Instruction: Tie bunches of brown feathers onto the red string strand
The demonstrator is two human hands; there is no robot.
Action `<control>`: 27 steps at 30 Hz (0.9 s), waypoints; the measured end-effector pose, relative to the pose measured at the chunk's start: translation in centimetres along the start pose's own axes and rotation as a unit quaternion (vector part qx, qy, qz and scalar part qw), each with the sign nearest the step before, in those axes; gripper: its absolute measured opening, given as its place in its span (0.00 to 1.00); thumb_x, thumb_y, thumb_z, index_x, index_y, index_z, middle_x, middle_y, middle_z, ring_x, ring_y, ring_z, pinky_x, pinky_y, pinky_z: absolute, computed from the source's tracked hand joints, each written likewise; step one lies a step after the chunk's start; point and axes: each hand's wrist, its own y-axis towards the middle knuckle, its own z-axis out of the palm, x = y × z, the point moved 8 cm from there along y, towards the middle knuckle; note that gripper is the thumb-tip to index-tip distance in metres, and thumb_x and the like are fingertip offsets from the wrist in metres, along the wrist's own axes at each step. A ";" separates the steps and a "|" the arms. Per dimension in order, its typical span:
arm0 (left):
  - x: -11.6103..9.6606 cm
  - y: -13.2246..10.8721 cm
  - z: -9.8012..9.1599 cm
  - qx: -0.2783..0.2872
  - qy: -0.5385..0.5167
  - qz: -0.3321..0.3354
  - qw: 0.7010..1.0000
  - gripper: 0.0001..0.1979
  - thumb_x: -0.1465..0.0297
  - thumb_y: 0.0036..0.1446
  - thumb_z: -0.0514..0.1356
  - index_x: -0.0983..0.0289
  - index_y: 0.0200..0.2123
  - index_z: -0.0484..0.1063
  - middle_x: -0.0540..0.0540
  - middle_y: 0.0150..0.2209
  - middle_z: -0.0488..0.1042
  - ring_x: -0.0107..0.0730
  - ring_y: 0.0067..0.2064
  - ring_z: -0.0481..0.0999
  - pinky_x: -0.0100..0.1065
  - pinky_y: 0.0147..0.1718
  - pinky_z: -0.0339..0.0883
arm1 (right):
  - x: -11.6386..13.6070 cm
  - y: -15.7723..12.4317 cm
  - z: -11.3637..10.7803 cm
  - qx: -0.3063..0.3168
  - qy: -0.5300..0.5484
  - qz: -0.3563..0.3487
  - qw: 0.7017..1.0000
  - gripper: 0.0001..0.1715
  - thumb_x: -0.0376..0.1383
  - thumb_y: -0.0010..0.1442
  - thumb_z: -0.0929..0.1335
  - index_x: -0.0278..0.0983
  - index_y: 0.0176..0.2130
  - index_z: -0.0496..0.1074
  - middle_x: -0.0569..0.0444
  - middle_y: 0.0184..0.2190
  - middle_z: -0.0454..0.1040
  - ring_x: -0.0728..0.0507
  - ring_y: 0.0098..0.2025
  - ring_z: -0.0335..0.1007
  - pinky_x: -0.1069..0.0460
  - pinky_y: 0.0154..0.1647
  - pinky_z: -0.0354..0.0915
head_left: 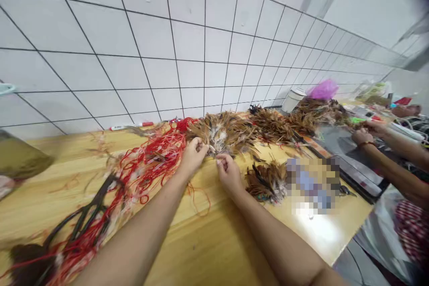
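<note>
Head view: person's L hand (193,156) is at the front L edge of the big brown feather pile (223,132), thumb & fingertips drawn close tog.; can't tell if a quill is pinched betw. them. R hand (229,172) is just beside it, in front of the same pile, fingers curled in, narrow gap at most; can't tell if it holds anything. Pile lies on the wood-grain table (201,246) nr the tiled wall (187,35), pale fluffy part facing the hands. Writing: white marker (130,126) w/ red cap lies at the wall end, dark lettering on its barrel, too sm. & blurred to read. White container (293,100) at the back, rt of centre; any label on it can't be made out. Pixelated patch (311,183) on the rt side of the table, so any print there is hidden. Sm. feather bunch (266,181) touches that patch's L side. More brown feathers (273,125) rt of the big pile, along the wall. Red string tangle (150,156) runs from the pile down L, partly over black scissors (87,214). Purple plastic bag (324,89) behind the container. Far rt: co-worker's hands (363,135), close tog. over a grey surface.
</note>
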 end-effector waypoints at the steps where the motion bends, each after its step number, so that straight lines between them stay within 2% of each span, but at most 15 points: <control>1: 0.0 -0.1 0.1 0.009 -0.016 -0.004 1.000 0.11 0.65 0.51 0.58 0.63 0.28 0.59 0.45 0.24 0.59 0.22 0.26 0.61 0.25 0.27 0.54 | 0.0 0.1 0.0 -0.002 0.000 -0.001 1.000 0.15 0.40 0.59 0.61 0.37 0.43 0.69 0.57 0.24 0.64 0.47 0.27 0.60 0.53 0.29 0.57; 4: -0.4 -0.2 0.2 0.020 -0.061 -0.015 0.998 0.11 0.64 0.51 0.58 0.63 0.27 0.58 0.45 0.23 0.60 0.22 0.26 0.62 0.25 0.27 0.54 | 0.0 0.2 0.1 -0.005 0.006 -0.004 1.000 0.15 0.40 0.59 0.61 0.37 0.43 0.69 0.57 0.24 0.64 0.47 0.27 0.60 0.53 0.29 0.58; 10: -2.1 -0.1 0.0 -0.001 -0.162 -0.029 0.986 0.13 0.64 0.48 0.61 0.63 0.28 0.59 0.45 0.23 0.62 0.22 0.25 0.64 0.24 0.24 0.54 | 0.9 0.1 0.2 -0.005 0.023 -0.020 1.000 0.14 0.39 0.60 0.60 0.37 0.43 0.69 0.58 0.23 0.63 0.47 0.26 0.61 0.53 0.29 0.58; 15: -3.3 -0.9 -0.1 0.025 -0.143 -0.026 0.989 0.12 0.65 0.48 0.62 0.64 0.27 0.59 0.45 0.21 0.62 0.21 0.23 0.62 0.24 0.23 0.54 | 1.3 0.0 0.0 -0.012 0.030 -0.029 0.999 0.14 0.40 0.61 0.60 0.37 0.43 0.68 0.57 0.24 0.64 0.47 0.28 0.61 0.53 0.29 0.57; 18: -2.5 -2.0 -0.6 0.025 -0.151 -0.039 0.987 0.12 0.65 0.49 0.61 0.64 0.28 0.60 0.45 0.22 0.63 0.20 0.23 0.62 0.24 0.23 0.54 | 1.5 0.1 0.4 0.009 0.028 -0.034 0.999 0.14 0.40 0.61 0.60 0.37 0.43 0.68 0.57 0.24 0.65 0.47 0.28 0.61 0.53 0.29 0.57; 22: -0.4 -3.3 -1.4 0.004 -0.170 -0.065 0.983 0.13 0.64 0.50 0.61 0.63 0.28 0.59 0.44 0.22 0.63 0.20 0.23 0.62 0.24 0.23 0.54 | 1.4 0.1 0.9 0.012 0.026 -0.026 0.999 0.13 0.40 0.61 0.60 0.37 0.41 0.68 0.57 0.23 0.66 0.47 0.26 0.61 0.53 0.28 0.57; 24: 0.2 -3.5 -1.5 0.007 -0.169 -0.064 0.984 0.13 0.64 0.50 0.61 0.63 0.28 0.59 0.44 0.21 0.62 0.21 0.23 0.61 0.24 0.23 0.54 | 1.6 0.3 1.1 0.009 0.024 -0.020 0.999 0.12 0.39 0.60 0.60 0.37 0.40 0.68 0.56 0.24 0.68 0.47 0.27 0.62 0.53 0.29 0.58; 27: 0.4 -3.3 -1.6 0.013 -0.173 -0.053 0.983 0.12 0.65 0.51 0.61 0.63 0.28 0.59 0.43 0.22 0.61 0.20 0.23 0.61 0.24 0.24 0.53 | 2.9 0.9 1.9 0.046 0.002 -0.043 0.998 0.11 0.38 0.59 0.61 0.38 0.38 0.69 0.55 0.26 0.70 0.47 0.28 0.64 0.53 0.30 0.59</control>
